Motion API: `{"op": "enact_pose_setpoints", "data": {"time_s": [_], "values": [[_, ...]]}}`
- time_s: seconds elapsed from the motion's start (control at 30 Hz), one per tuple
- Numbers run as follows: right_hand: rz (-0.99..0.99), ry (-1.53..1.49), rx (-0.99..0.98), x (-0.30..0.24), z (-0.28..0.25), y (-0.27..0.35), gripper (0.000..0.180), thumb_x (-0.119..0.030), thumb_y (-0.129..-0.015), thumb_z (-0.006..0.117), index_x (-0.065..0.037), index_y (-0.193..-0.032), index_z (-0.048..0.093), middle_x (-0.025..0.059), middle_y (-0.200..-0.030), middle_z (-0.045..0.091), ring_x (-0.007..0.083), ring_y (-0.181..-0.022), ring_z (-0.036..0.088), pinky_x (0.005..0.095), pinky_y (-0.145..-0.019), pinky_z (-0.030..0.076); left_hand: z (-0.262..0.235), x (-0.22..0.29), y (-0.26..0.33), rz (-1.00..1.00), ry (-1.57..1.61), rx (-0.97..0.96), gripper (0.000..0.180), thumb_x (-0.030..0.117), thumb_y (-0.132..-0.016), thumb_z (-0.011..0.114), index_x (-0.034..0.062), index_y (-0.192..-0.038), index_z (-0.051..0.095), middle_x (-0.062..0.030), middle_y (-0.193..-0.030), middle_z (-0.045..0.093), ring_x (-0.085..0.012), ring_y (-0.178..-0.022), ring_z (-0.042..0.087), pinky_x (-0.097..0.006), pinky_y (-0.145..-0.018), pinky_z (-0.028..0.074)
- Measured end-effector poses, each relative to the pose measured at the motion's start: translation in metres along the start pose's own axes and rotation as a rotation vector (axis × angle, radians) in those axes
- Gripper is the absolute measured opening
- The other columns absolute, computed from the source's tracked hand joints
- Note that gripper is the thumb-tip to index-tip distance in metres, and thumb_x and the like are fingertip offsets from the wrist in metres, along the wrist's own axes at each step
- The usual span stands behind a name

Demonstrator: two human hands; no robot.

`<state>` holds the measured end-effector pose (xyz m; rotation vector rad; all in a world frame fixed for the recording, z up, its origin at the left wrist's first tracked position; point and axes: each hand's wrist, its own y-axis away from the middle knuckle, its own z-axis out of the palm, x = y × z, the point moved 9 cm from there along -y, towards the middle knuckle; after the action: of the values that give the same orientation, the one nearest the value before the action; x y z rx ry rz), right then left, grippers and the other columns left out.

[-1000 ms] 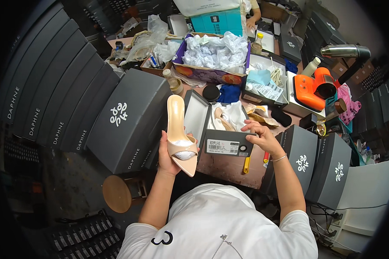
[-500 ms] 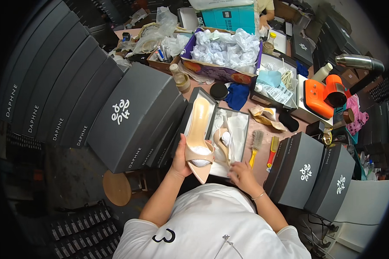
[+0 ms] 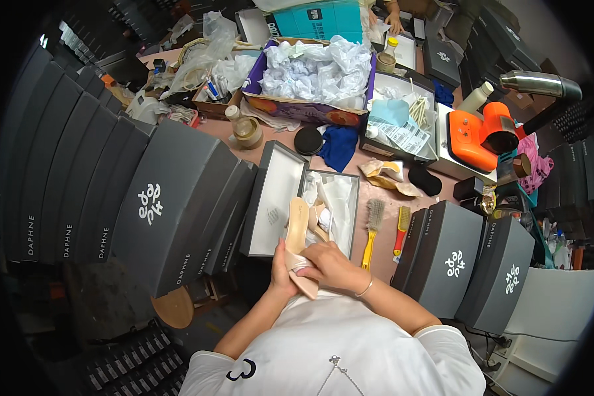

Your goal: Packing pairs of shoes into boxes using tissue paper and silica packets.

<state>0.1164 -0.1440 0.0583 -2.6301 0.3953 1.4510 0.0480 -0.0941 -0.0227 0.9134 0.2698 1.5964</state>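
Observation:
A beige heeled sandal (image 3: 298, 224) with a pointed toe is held low over the front of the shoebox, its toe toward me. My left hand (image 3: 282, 270) is closed around its side near the front. From the other side my right hand (image 3: 331, 265) grips across the strap, fingers bent; white paper stuffing under the strap is mostly covered by them. Behind, a second beige sandal (image 3: 321, 218) lies in the open grey shoebox (image 3: 358, 198) on white tissue paper (image 3: 338, 204). The box's lid (image 3: 268, 198) stands tilted at its left.
Stacked dark shoeboxes rise at left (image 3: 178, 198) and right (image 3: 442, 257). A yellow-handled brush (image 3: 369, 244) and a smaller brush (image 3: 401, 231) lie right of the open box. Farther back are a blue cloth (image 3: 340, 146), a carton of crumpled paper (image 3: 297, 109) and an orange device (image 3: 472, 142).
My right hand has come from beside the box onto the sandal's strap. The sandal has moved lower and closer to me, with its sole tilted. My view has shifted slightly.

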Motion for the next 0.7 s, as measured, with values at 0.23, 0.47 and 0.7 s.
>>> {"op": "enact_pose_setpoints", "data": {"time_s": [0.23, 0.47, 0.7], "values": [[0.358, -0.685, 0.471, 0.081, -0.074, 0.059, 0.066, -0.01, -0.08, 0.07, -0.002, -0.137, 0.04, 0.011, -0.116, 0.059, 0.022, -0.107, 0.058, 0.0343, -0.095, 0.045, 0.086, 0.009, -0.02, 0.325, -1.115, -0.462, 0.049, 0.035, -0.1, 0.045, -0.0032, -0.131, 0.046, -0.0172, -0.13, 0.052, -0.0264, -0.116, 0.053, -0.034, -0.102, 0.036], [0.341, -1.43, 0.736, 0.127, -0.068, 0.134, 0.076, -0.02, -0.073, 0.075, -0.004, -0.137, 0.038, 0.0081, -0.118, 0.057, 0.0187, -0.107, 0.058, 0.0325, -0.093, 0.05, 0.042, -0.044, -0.079, 0.957, -2.31, -0.684, 0.013, 0.01, -0.078, 0.059, 0.0085, -0.09, 0.064, -0.0059, -0.089, 0.059, -0.022, -0.102, 0.055, -0.053, -0.112, 0.021], [0.253, -1.453, 0.637, 0.127, -0.066, 0.125, 0.082, -0.023, -0.068, 0.079, -0.003, -0.137, 0.039, 0.0088, -0.117, 0.057, 0.0186, -0.105, 0.06, 0.033, -0.092, 0.05, 0.064, -0.014, -0.075, 0.88, -2.352, -0.981, 0.014, 0.006, -0.08, 0.054, 0.009, -0.085, 0.067, -0.0043, -0.081, 0.064, -0.0229, -0.091, 0.062, -0.049, -0.111, 0.027]]}}
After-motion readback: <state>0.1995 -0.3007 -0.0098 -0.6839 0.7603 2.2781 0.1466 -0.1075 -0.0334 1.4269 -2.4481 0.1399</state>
